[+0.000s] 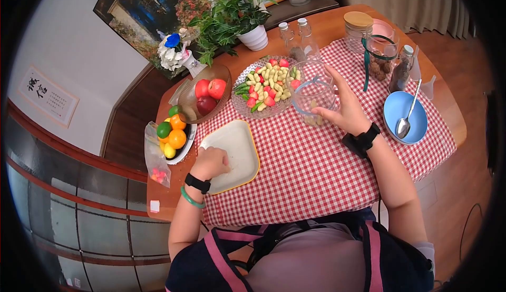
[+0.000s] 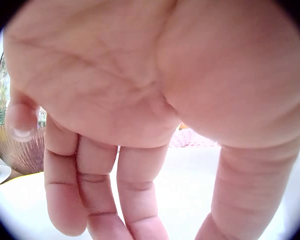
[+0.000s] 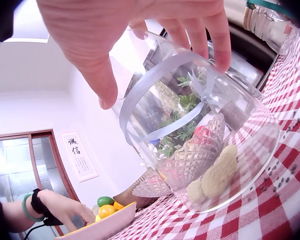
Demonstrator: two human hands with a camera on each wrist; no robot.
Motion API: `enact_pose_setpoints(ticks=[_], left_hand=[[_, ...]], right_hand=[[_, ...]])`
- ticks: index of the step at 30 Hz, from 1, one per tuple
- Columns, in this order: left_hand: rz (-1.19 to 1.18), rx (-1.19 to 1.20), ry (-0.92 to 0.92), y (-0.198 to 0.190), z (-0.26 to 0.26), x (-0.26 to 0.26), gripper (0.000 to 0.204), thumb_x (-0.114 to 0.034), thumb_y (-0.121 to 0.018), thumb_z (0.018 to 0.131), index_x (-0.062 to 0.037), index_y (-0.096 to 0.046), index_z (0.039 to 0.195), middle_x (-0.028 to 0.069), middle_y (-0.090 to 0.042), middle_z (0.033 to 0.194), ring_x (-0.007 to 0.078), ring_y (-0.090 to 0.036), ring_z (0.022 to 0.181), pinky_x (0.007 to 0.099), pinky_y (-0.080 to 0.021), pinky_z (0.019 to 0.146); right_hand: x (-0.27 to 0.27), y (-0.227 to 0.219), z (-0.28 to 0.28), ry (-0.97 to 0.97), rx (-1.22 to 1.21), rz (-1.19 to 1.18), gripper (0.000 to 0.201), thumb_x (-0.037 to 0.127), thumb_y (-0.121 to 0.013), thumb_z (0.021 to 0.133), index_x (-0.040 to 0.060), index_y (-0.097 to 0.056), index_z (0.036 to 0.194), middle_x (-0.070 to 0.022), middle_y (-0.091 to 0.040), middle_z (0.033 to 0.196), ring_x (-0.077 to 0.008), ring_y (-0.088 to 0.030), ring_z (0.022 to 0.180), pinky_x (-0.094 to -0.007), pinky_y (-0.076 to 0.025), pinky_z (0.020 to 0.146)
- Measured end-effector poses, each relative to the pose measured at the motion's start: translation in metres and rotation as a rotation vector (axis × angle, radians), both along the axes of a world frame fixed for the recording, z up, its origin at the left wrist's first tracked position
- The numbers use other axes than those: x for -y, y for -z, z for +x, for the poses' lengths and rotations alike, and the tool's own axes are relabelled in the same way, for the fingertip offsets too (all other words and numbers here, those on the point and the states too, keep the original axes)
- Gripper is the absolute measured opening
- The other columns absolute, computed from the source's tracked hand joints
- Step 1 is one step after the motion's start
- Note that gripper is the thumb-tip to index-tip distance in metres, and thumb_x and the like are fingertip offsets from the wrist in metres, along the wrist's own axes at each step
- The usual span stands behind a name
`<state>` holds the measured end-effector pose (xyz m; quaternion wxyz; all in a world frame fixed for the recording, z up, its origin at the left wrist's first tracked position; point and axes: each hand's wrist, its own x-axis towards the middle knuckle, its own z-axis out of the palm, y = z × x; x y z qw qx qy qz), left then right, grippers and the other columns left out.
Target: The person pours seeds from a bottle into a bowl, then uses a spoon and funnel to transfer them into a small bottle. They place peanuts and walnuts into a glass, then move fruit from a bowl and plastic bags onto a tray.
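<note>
My right hand (image 1: 352,112) grips a clear glass jar (image 3: 250,155) by its upper part, thumb on one side and fingers on the other. A pale blue ribbon (image 3: 140,95) circles the jar, and a few unshelled peanuts (image 3: 221,172) lie at its bottom. My left hand (image 1: 211,162) is over a pale square dish (image 1: 240,139) with a yellow rim, fingers pointing down into it. Small bits lie in the dish near that hand. In the left wrist view the thumb and index fingertips run out of frame, so I cannot tell whether they pinch something.
Behind the jar is a glass plate (image 1: 253,112) of peanuts, strawberries and green peppers. Left stand a fruit bowl (image 1: 184,99) and several citrus fruits (image 1: 177,138). At right are a blue bowl (image 1: 392,107) with a spoon (image 1: 405,126), bottles and jars. Small dark grains (image 3: 282,180) dot the cloth.
</note>
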<state>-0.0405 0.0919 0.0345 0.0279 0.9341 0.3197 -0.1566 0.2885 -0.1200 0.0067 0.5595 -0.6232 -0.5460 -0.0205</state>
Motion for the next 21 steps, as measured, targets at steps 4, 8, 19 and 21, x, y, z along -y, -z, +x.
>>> enact_pose_setpoints(ticks=[4, 8, 19, 21], left_hand=[[-0.002, 0.357, -0.063, -0.045, 0.009, 0.009, 0.018, -0.020, -0.071, 0.068, -0.0050, -0.063, 0.074, 0.0076, -0.064, 0.067, 0.0234, -0.063, 0.065, 0.0348, -0.046, 0.072], [0.154, 0.880, 0.003, -0.099, 0.023, 0.022, 0.015, -0.013, -0.073, 0.072, -0.0035, -0.065, 0.081, 0.0084, -0.064, 0.066, 0.0199, -0.063, 0.061, 0.0308, -0.048, 0.058], [0.214, 0.629, 0.104, -0.041, 0.038, 0.004, 0.010, -0.015, -0.067, 0.077, -0.0086, -0.068, 0.084, 0.0054, -0.068, 0.081, 0.0250, -0.063, 0.083, 0.0376, -0.037, 0.091], [0.056, 0.875, -0.033, -0.083, 0.043, 0.017, 0.011, -0.007, -0.069, 0.076, -0.0035, -0.067, 0.087, 0.0073, -0.067, 0.080, 0.0172, -0.064, 0.078, 0.0277, -0.047, 0.077]], right_hand=[[0.000, 0.001, 0.000, 0.002, 0.000, -0.009, 0.093, 0.024, -0.081, 0.068, 0.0046, -0.028, 0.142, -0.0215, -0.044, 0.134, -0.0332, -0.045, 0.125, -0.0408, -0.037, 0.106], [0.000, -0.001, -0.001, 0.024, 0.021, -0.018, 0.093, 0.025, -0.081, 0.068, 0.0047, -0.028, 0.141, -0.0217, -0.044, 0.133, -0.0333, -0.045, 0.125, -0.0410, -0.037, 0.105], [-0.001, 0.000, 0.002, 0.010, 0.024, 0.031, 0.092, 0.024, -0.081, 0.068, 0.0037, -0.029, 0.141, -0.0206, -0.044, 0.134, -0.0327, -0.046, 0.124, -0.0405, -0.037, 0.105], [0.000, 0.001, 0.001, -0.009, 0.004, 0.015, 0.092, 0.024, -0.081, 0.068, 0.0022, -0.029, 0.141, -0.0205, -0.043, 0.135, -0.0324, -0.045, 0.124, -0.0397, -0.037, 0.106]])
